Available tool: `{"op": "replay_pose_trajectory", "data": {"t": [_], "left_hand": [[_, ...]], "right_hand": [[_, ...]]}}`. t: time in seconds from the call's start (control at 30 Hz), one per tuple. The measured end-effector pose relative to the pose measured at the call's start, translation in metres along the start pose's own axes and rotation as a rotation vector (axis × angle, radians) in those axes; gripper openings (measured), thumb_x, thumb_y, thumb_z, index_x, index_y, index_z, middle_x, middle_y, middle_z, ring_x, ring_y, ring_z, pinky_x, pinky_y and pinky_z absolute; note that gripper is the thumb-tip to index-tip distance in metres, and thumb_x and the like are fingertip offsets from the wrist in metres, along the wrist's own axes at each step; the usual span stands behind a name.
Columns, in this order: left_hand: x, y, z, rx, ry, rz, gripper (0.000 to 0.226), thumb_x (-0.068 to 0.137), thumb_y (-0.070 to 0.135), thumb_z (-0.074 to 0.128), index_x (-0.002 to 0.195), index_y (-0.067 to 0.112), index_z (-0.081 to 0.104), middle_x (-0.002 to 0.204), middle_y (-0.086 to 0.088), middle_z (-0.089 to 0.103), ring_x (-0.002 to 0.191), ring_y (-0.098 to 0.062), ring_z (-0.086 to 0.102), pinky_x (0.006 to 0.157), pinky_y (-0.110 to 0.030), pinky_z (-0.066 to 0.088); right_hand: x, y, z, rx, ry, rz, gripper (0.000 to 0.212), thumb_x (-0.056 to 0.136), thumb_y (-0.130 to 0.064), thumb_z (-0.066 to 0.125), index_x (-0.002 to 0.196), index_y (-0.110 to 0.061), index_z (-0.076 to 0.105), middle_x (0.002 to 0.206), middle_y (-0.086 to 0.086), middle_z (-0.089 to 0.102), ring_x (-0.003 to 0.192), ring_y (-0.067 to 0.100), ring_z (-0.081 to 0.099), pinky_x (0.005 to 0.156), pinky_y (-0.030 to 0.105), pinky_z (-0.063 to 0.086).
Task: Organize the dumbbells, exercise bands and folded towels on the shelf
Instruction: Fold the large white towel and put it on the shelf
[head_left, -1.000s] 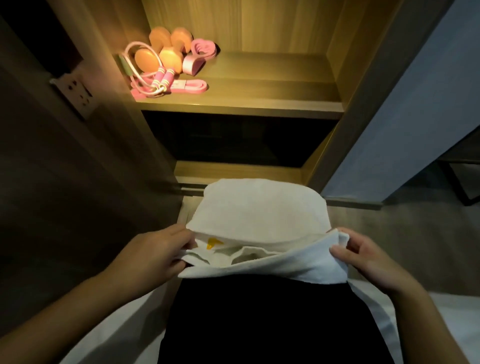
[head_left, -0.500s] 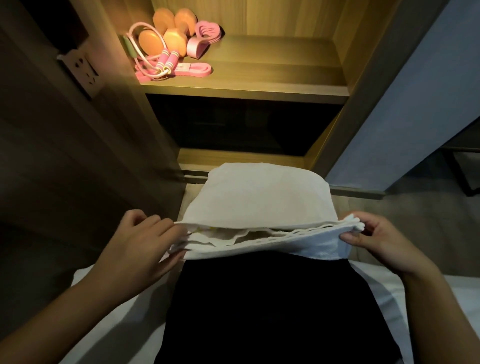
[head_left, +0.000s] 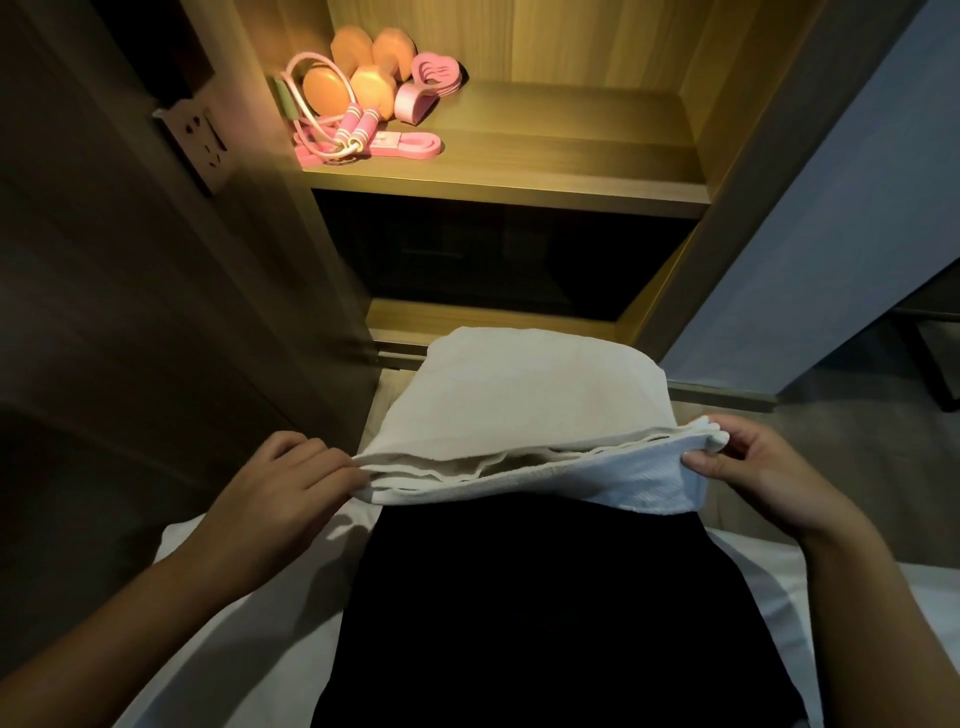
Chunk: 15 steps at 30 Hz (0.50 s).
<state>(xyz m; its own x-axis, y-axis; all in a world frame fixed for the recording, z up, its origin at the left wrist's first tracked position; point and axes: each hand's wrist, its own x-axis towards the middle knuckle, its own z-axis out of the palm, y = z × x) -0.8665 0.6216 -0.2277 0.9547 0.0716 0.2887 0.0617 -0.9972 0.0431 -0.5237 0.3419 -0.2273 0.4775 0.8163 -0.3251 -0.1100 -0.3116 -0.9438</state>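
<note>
**Two hands are holding a white towel**

The left hand (head_left: 291, 483) is pinching the left corner of the folded white towel (head_left: 530, 400). The right hand (head_left: 748, 478) is pinching the right corner. The towel is hanging low in front of the wooden shelf (head_left: 545, 135). The orange dumbbells (head_left: 370, 88) and pink exercise bands (head_left: 415, 147) are lying together at the shelf's left end.

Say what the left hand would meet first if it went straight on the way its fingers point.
The folded towel: the left hand points rightward, its fingers pinching the towel's near-left corner.
</note>
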Motion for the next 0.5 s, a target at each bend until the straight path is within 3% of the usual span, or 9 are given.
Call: {"op": "replay_pose_trajectory", "data": {"t": [0.2,0.33,0.43,0.5], "left_hand": [[0.005,0.001,-0.002,-0.092,-0.003,0.069,0.04,0.101,0.022,0.036,0.085,0.015,0.072,0.088,-0.004,0.066,0.077,-0.017,0.054,0.066,-0.023,0.038],[0.001,-0.002,0.0,-0.178,-0.121,-0.033,0.028,0.097,0.03,0.042,0.104,0.021,0.067,0.097,0.005,0.064,0.078,-0.012,0.057,0.066,-0.024,0.046],[0.006,0.002,-0.006,-0.211,-0.146,-0.122,0.038,0.1,0.041,0.035,0.112,0.023,0.066,0.086,0.013,0.064,0.067,0.0,0.044,0.063,-0.009,0.034],[0.012,0.004,-0.008,-0.182,-0.142,-0.155,0.036,0.097,0.041,0.042,0.109,0.021,0.069,0.081,0.012,0.067,0.057,-0.003,0.049,0.061,-0.005,0.024]], "right_hand": [[0.0,0.003,0.0,0.018,0.008,-0.013,0.091,0.033,-0.065,0.089,0.099,-0.007,0.066,0.09,-0.005,0.073,0.09,0.009,0.068,0.076,0.016,0.054],[0.004,0.007,-0.002,0.041,0.009,-0.006,0.086,0.033,-0.064,0.09,0.097,-0.01,0.069,0.091,-0.005,0.073,0.092,0.01,0.068,0.078,0.017,0.054],[0.005,0.009,-0.003,0.056,-0.021,-0.01,0.07,0.038,-0.061,0.09,0.091,-0.019,0.074,0.094,-0.002,0.073,0.094,0.012,0.068,0.077,0.017,0.054],[0.006,0.008,-0.002,0.05,-0.029,-0.008,0.074,0.037,-0.062,0.09,0.094,-0.018,0.074,0.095,-0.003,0.073,0.095,0.012,0.068,0.077,0.017,0.054]]}}
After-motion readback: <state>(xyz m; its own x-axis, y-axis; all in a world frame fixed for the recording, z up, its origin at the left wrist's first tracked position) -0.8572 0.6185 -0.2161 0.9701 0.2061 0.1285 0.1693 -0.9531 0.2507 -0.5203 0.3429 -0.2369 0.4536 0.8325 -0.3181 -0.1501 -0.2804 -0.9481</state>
